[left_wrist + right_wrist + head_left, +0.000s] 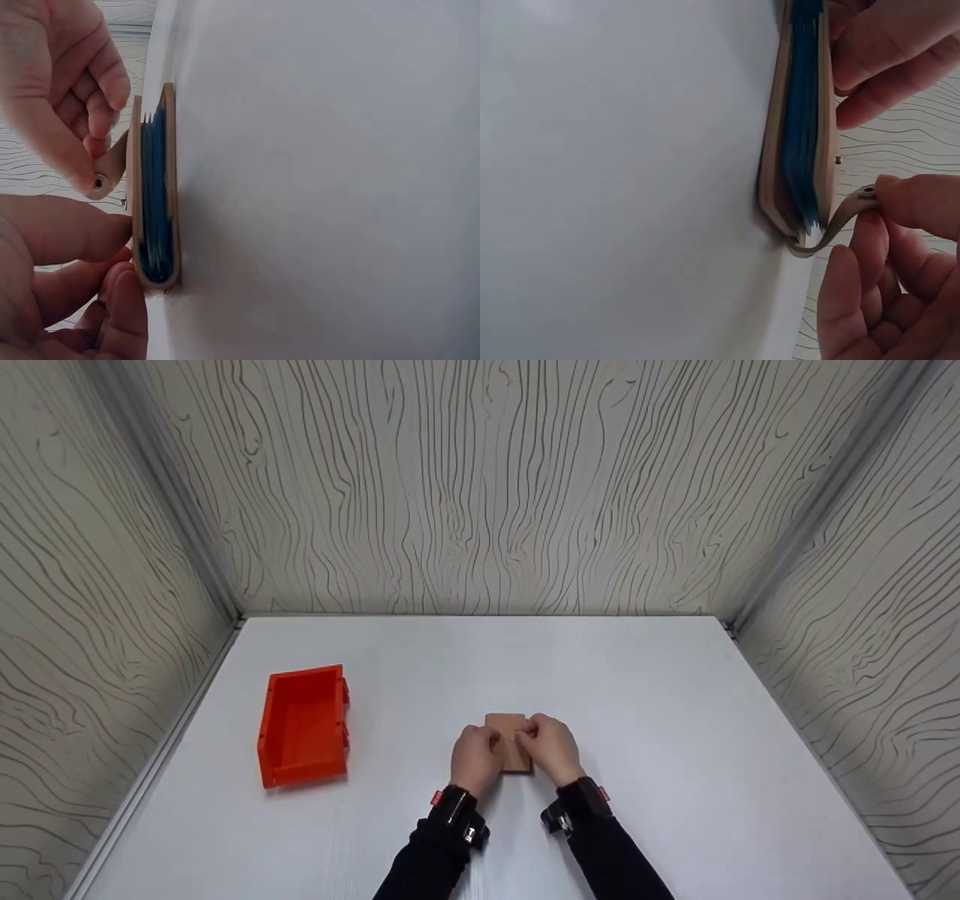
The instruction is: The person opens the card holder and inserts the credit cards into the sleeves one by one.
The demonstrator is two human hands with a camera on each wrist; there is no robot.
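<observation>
A light brown card wallet (506, 722) lies flat on the table. Blue card sleeves (155, 195) show between its two covers in both wrist views. My left hand (474, 757) holds the folded side, thumb and curled fingers against the upper cover. On the opposite side, my right hand (551, 746) pinches the end of the wallet's closing strap (832, 231) between thumb and forefinger. The strap curves up from the lower cover, with a metal snap (867, 192) at its tip, apart from the small metal stud (838, 160) on the upper cover.
An orange-red open bin (304, 727) sits on the left part of the white table (660, 682). Panels with a wood-grain pattern (465, 495) enclose the back and both sides. Dark wrist straps (581, 802) with cameras are on both wrists.
</observation>
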